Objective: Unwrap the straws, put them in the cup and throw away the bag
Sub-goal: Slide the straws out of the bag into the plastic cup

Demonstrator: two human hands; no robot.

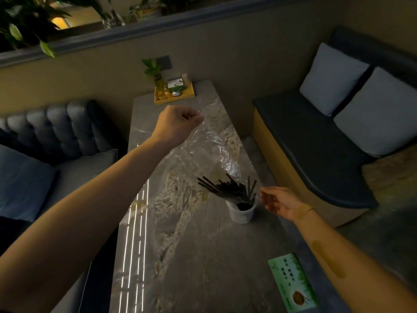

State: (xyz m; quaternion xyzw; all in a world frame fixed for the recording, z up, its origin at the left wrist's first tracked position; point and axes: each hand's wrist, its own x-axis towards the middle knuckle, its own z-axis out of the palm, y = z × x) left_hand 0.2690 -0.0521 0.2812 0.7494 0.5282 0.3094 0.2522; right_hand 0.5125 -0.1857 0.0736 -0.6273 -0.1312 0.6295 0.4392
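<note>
A bundle of black straws (228,188) stands fanned out in a white plastic cup (242,213) on the marble table (203,256). My left hand (178,124) is raised above the table's far half, pinching the top of a clear plastic bag (203,150). The bag hangs stretched from that hand down toward the straws. My right hand (279,203) hovers just right of the cup, fingers apart, touching or nearly touching the bag's lower edge; I cannot tell which.
A yellow tray (174,96) with a small plant and a box sits at the table's far end. A green card (292,283) lies near the front right edge. A dark sofa (56,136) flanks the left, a cushioned bench (316,143) the right.
</note>
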